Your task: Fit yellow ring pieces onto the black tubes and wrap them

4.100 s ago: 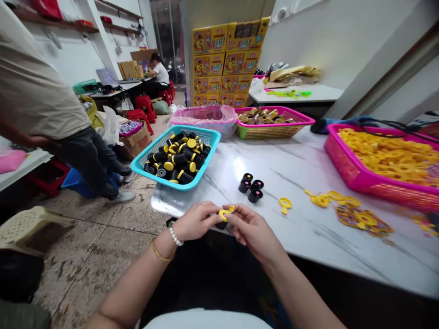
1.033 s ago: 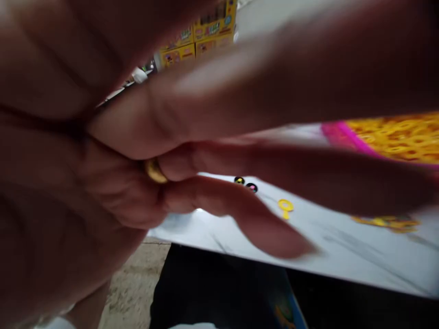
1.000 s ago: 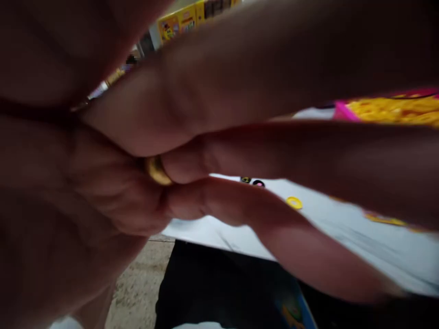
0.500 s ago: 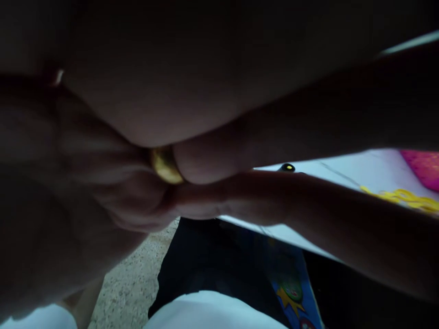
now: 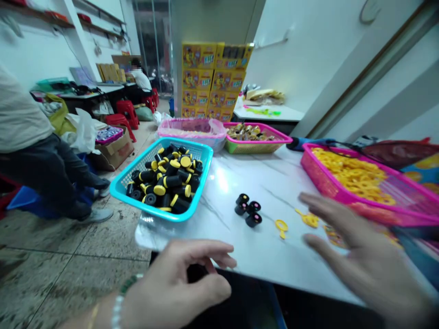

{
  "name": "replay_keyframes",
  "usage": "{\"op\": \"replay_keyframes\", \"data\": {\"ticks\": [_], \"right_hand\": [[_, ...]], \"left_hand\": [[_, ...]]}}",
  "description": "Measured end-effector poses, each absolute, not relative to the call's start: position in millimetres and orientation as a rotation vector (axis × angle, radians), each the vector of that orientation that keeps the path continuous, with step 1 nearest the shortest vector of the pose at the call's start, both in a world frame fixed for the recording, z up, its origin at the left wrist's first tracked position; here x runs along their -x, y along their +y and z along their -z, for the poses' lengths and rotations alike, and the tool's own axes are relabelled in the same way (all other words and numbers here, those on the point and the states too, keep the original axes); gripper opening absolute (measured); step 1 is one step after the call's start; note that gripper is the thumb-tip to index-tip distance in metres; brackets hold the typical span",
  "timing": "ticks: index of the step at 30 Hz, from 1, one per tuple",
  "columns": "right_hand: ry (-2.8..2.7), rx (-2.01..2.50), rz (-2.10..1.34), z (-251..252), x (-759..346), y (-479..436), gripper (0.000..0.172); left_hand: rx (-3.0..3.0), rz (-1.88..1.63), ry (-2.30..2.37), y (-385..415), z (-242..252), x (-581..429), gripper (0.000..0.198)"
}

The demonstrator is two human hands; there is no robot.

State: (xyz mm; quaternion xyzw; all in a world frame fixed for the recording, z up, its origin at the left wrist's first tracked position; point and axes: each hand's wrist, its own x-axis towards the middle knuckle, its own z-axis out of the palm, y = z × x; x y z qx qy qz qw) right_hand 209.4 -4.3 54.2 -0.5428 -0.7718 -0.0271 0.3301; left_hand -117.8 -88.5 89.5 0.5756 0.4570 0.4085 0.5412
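Observation:
My left hand (image 5: 185, 283) hovers at the front edge of the white marbled table (image 5: 212, 233), fingers loosely curved and apart, holding nothing. Over the table's right part, my right hand (image 5: 363, 260) is open with thumb and fingers spread, slightly blurred. Just left of its fingertips lie yellow plastic ring-shaped pieces (image 5: 310, 220) and a single yellow ring with a short handle (image 5: 281, 227). Several small black cylindrical parts (image 5: 253, 219) stand grouped between the hands. Beneath my right hand, a colourful printed piece (image 5: 333, 236) is partly covered.
A turquoise basket (image 5: 116, 189) of black cylinders with yellow caps stands left. Pink baskets (image 5: 363, 208) hold yellow rings at right and metallic-looking pieces (image 5: 252, 132) behind. Yellow boxes (image 5: 212, 82) are stacked at the back. A person (image 5: 37, 137) stands left; another (image 5: 140, 77) sits farther away.
Both hands, which were close before the camera and blocked most of the view, have moved down and apart over the table. The baskets and room are now visible.

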Motion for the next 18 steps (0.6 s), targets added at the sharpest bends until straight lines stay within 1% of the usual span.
{"op": "replay_keyframes", "data": {"ticks": [3,5,7,9,11,15,18], "right_hand": [[-2.199,1.379,0.105,1.7,-219.8,26.7,0.056],[-2.224,1.416,0.165,38.4,-229.0,31.7,0.061],[-2.273,1.385,0.229,62.1,-234.4,25.2,0.067],[-2.311,1.322,0.307,69.7,-233.6,13.1,0.073],[-2.321,1.269,0.383,66.5,-228.4,0.8,0.077],[-2.320,1.170,0.474,57.1,-217.9,-18.1,0.080],[-2.318,1.105,0.477,59.0,-215.7,-27.5,0.081]], "left_hand": [[-1.559,-0.909,1.325,-52.1,-54.0,81.3,0.035],[-1.689,-0.888,1.402,-22.5,-37.5,65.4,0.035],[-1.761,-0.859,1.501,4.3,-25.4,54.1,0.036],[-1.786,-0.836,1.593,25.2,-15.9,45.0,0.036],[-1.804,-0.829,1.645,39.8,-8.4,37.3,0.036],[-1.842,-0.834,1.693,55.2,0.7,25.3,0.034],[-1.857,-0.834,1.711,61.6,3.3,17.7,0.032]]}}
